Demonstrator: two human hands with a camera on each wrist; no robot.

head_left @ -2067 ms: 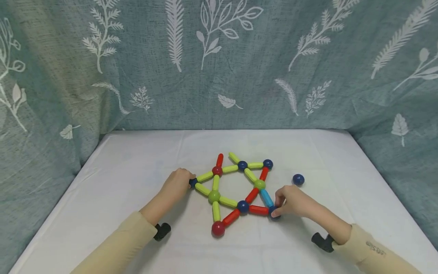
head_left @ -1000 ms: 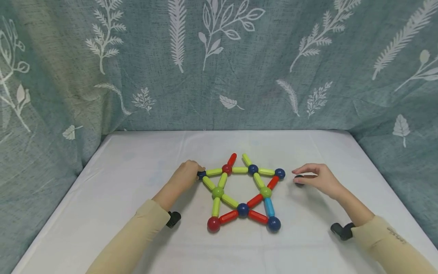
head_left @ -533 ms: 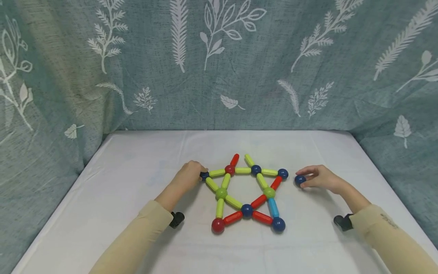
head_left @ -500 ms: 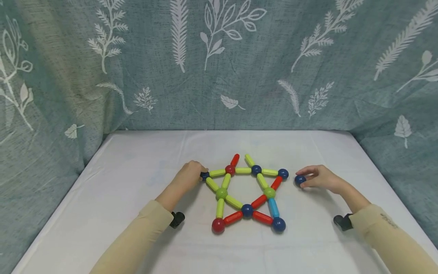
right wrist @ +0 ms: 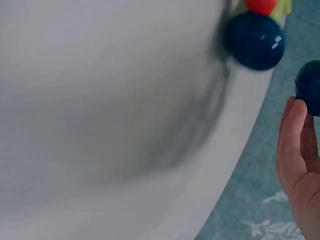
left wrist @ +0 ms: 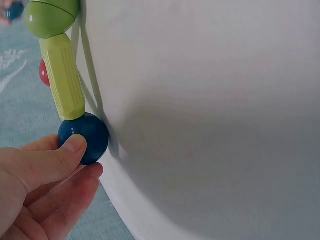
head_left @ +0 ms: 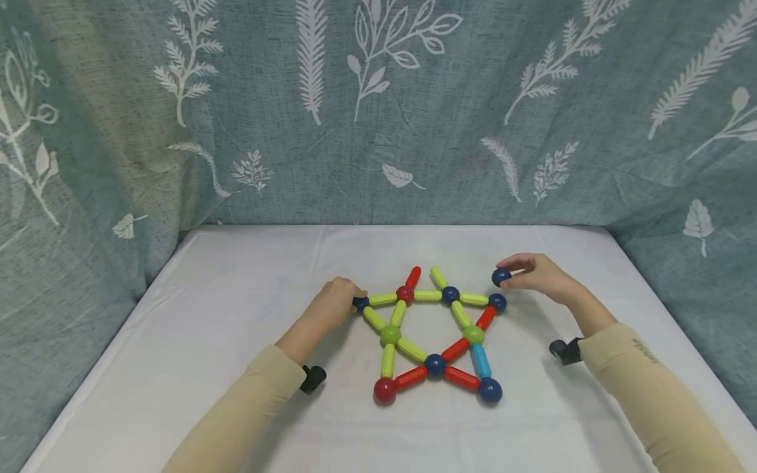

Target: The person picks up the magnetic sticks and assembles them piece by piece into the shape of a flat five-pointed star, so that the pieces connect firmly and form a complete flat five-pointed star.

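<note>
On the white table lies a star-like frame of coloured rods and balls, with a green ball (head_left: pixel 390 335), a red ball (head_left: pixel 385 391) and a dark blue ball (head_left: pixel 489 391) among its joints. My left hand (head_left: pixel 334 303) pinches the blue ball (left wrist: pixel 90 135) at the frame's left corner between thumb and fingers. At the far side, a red rod (head_left: pixel 413 276) and a yellow-green rod (head_left: pixel 439 277) point outward with free ends. My right hand (head_left: pixel 539 274) holds a loose blue ball (head_left: pixel 501 276) at its fingertips, behind the frame's right corner ball (head_left: pixel 497 302) and apart from it.
White cloth covers the table (head_left: pixel 260 263). A teal curtain (head_left: pixel 355 164) with white leaf prints hangs behind and at both sides. Black wrist cameras (head_left: pixel 313 379) stick out below each sleeve.
My right hand let go of the frame's lower right ball, took the loose blue ball and lifted it up and left. The frame turned and shifted right, the left hand keeping its pinch.
</note>
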